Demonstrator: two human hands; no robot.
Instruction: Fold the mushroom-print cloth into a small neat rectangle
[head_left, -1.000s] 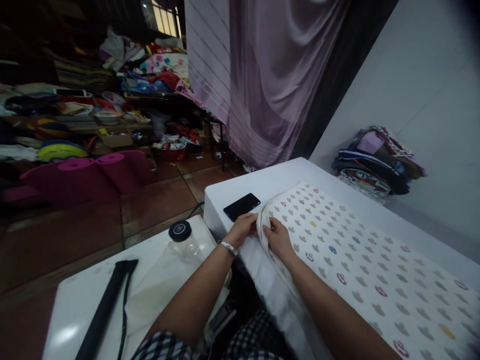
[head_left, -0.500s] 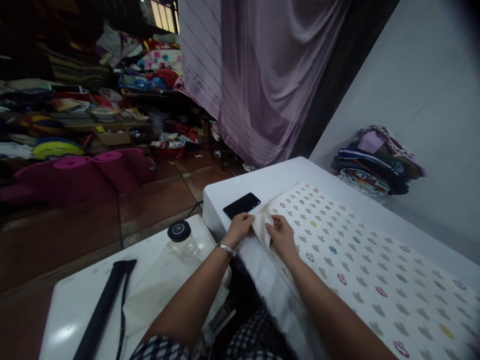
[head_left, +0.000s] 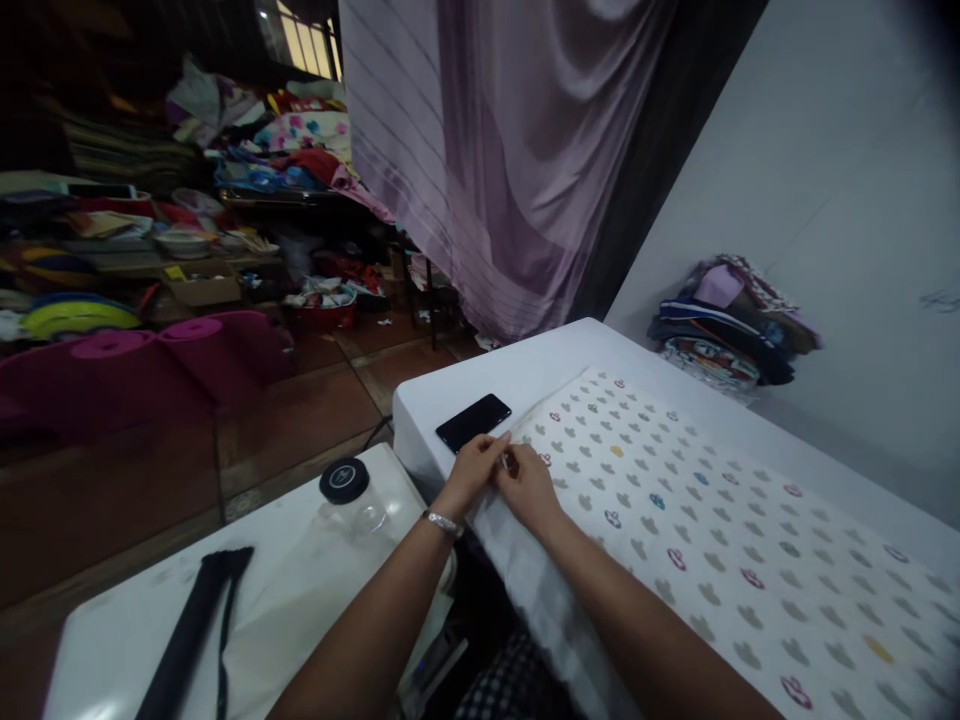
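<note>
A white cloth with grey, red and blue printed motifs lies spread over the white-covered bed. My left hand, with a silver bracelet at the wrist, pinches the cloth's near left corner. Right beside it, my right hand has its fingers closed on the same edge, the two sets of fingertips nearly touching. The bit of cloth between them is mostly hidden by the fingers. A black phone lies flat on the bed just beyond my left hand.
A white table at lower left bears a black-lidded clear jar, a black folded umbrella-like item and a pale sheet. Folded clothes are stacked by the wall. A purple curtain hangs behind the bed.
My right hand has moved left to meet my left hand. The corner, turned up before with its underside showing, now lies down flat. The camera view has shifted slightly to the right.
</note>
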